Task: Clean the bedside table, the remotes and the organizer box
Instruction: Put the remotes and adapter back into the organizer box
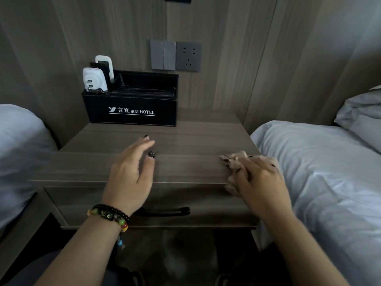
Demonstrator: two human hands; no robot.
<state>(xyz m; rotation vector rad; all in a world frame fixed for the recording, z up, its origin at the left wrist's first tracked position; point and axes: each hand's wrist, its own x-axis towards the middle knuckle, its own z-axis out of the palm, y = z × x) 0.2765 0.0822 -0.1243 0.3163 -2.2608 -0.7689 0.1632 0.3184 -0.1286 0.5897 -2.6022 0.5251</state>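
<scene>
Centrally, the black leatherette organizer box [132, 106] stands at the back left of the grey wood-grain bedside table [185, 137], two white plastic remotes [99, 76] upright in its left compartment. The right hand [261, 182] grips a soft crumpled beige cloth [235, 162] at the table's front right edge; the left hand [132, 172] hovers with fingers relaxed. The box looks light and stiff, best held by its sides; the remotes look smooth, best pinched at the tops.

Single head-worn wide-angle view, looking forward and down from close above the grey-brown wood-grain bedside table [115, 166]. Faces the wood-panelled wall [237, 58], which bows at the frame edges. Black leatherette organizer box [132, 109] sits centre-left at the table's far edge. White-sheeted beds [321, 182] fill both sides. Both forearms enter from the bottom edge; left hand [129, 176] and right hand [259, 182] land mid-frame, near the lens. No second view to overlap.
</scene>
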